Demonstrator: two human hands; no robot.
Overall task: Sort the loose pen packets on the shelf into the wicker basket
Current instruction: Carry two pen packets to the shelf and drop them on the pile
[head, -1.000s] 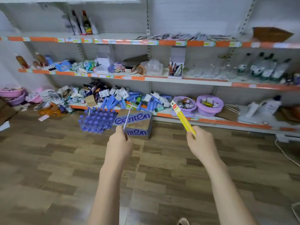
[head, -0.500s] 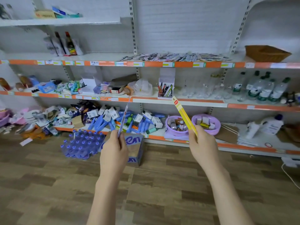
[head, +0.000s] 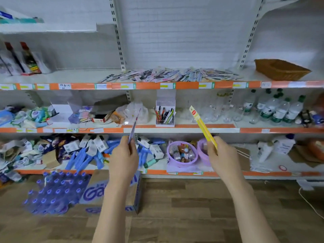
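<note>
Fingers point(head: 128, 146) of the left hand point(head: 123, 159) are pinching a thin purple packet point(head: 134, 126); the right hand point(head: 221, 157) is gripping a yellow packet point(head: 201, 123). Loose packets point(head: 171, 75) are lying on the shelf point(head: 157, 85), with the basket point(head: 280, 70) sitting at its right end.

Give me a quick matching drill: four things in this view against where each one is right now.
Things:
1. yellow packet
2. wicker basket
3. loose packets
4. pen box

Places:
A. far right of the top orange-edged shelf
B. in the right hand
C. spread along the middle of the top orange-edged shelf
D. middle shelf

Pairs: 1-B, 2-A, 3-C, 4-D
</note>
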